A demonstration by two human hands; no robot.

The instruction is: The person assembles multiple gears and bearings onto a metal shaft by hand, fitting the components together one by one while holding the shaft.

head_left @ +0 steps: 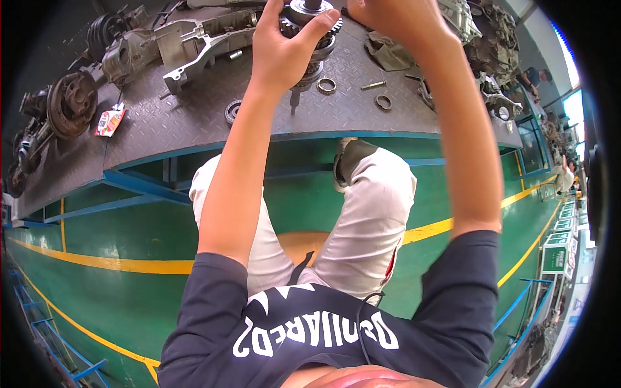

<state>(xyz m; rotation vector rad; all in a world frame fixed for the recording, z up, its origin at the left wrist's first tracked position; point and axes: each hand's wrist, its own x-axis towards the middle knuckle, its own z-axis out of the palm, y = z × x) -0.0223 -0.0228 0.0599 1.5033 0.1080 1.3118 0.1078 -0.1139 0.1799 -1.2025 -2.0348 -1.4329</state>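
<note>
Near the top edge, my left hand (284, 55) is wrapped round a gear shaft (317, 52), its thumb lying across the toothed part. The shaft stands upright over the metal bench, with stacked gears and rings along it. To its right is my right hand (394, 22), raised at the picture's top edge. Its fingers are cut off or turned away, so anything in them is hidden. Beside the shaft a toothed metal ring (326, 85) lies on the bench. A second ring (383, 102) and a short metal pin (373, 85) rest farther right.
A bearing (232, 112) lies by my left forearm. Cast metal housings (184, 48) and a rusty drum assembly (72, 103) fill the bench's left side. A grey-green cloth (390, 53) and more metal parts (501, 107) lie to the right. The bench has a blue frame (145, 184).
</note>
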